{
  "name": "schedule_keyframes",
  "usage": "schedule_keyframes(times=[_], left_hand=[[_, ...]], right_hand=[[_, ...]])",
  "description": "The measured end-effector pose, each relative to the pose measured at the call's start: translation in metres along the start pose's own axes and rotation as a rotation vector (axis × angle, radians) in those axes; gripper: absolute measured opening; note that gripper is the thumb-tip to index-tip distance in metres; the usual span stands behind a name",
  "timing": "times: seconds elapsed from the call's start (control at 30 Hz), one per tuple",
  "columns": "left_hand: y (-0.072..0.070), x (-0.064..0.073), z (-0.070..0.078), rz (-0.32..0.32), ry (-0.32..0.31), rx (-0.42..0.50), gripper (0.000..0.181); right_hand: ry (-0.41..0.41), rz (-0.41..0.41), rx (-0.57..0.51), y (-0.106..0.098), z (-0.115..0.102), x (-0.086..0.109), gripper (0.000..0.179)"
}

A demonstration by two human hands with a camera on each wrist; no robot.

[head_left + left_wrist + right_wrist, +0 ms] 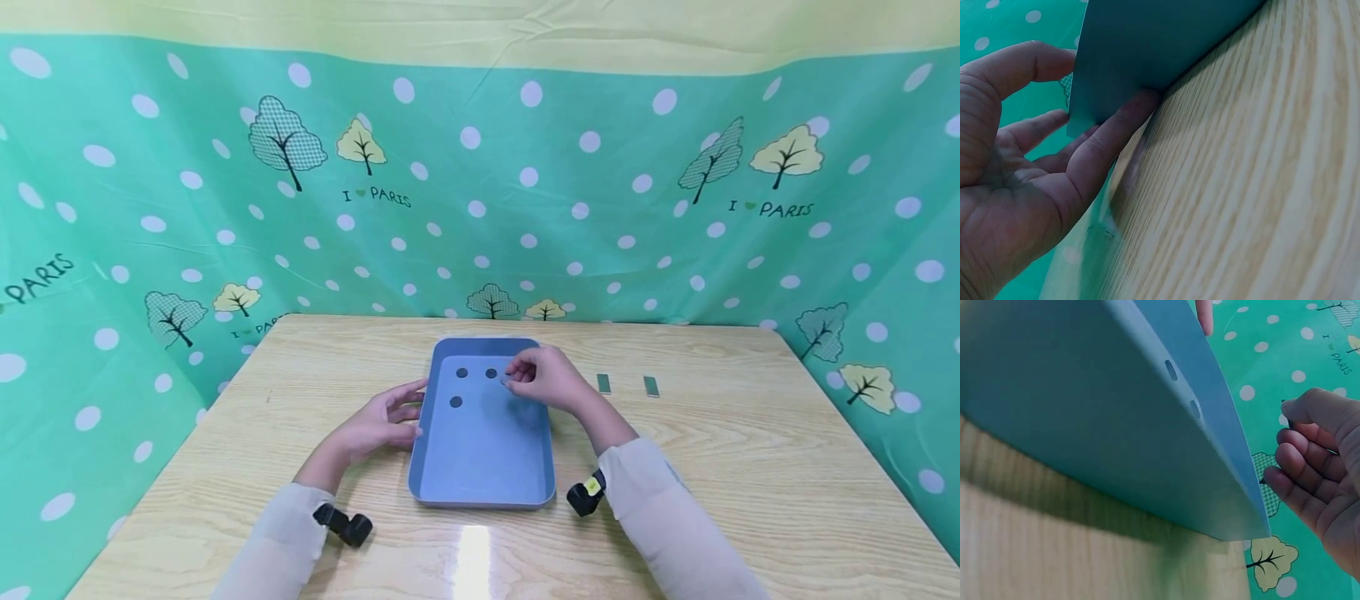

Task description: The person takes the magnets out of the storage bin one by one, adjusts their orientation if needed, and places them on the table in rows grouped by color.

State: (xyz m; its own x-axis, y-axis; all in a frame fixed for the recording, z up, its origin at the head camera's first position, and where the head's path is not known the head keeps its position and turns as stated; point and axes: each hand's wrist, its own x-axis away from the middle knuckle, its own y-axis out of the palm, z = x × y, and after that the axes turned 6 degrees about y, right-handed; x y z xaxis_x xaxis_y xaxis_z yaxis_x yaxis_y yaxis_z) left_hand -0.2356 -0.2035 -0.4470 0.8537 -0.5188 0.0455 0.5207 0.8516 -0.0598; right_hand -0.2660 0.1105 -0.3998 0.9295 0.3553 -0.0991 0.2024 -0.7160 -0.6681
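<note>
A blue-grey rectangular tray (480, 467) stands on the table. The left hand (386, 422) holds it by its left side, thumb at the rim and fingers against the outer wall; the left wrist view shows the hand (1041, 144) there up close. Over the tray's far right part is the right hand (547, 379), pinching a small dark disc (1289, 420) between thumb and forefinger, other fingers curled. Inside the tray lie three similar flat discs: one disc (461, 372) at the far left, another disc (491, 373) beside the right fingertips, a third disc (456, 402) nearer.
Two small green rectangular pieces (651, 386) lie on the wooden table (712, 467) to the right of the tray. A green dotted curtain (525, 208) with printed trees hangs behind the table and along both sides. Both wrists carry a black camera (352, 527).
</note>
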Motion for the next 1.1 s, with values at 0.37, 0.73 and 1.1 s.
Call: schedule_keyframes(times=[0.37, 0.73, 1.1], left_hand=[[-0.001, -0.001, -0.002, 0.004, -0.003, -0.003, 0.085], [-0.001, -0.001, -0.001, 0.001, -0.007, 0.004, 0.084], [0.000, 0.000, -0.001, 0.002, -0.005, -0.003, 0.085]], right_hand=[[-0.006, 0.101, -0.041, 0.000, 0.011, 0.017, 0.011], [-0.030, 0.178, -0.057, -0.005, 0.018, 0.032, 0.015], [0.036, 0.195, -0.057, -0.008, 0.027, 0.045, 0.015]])
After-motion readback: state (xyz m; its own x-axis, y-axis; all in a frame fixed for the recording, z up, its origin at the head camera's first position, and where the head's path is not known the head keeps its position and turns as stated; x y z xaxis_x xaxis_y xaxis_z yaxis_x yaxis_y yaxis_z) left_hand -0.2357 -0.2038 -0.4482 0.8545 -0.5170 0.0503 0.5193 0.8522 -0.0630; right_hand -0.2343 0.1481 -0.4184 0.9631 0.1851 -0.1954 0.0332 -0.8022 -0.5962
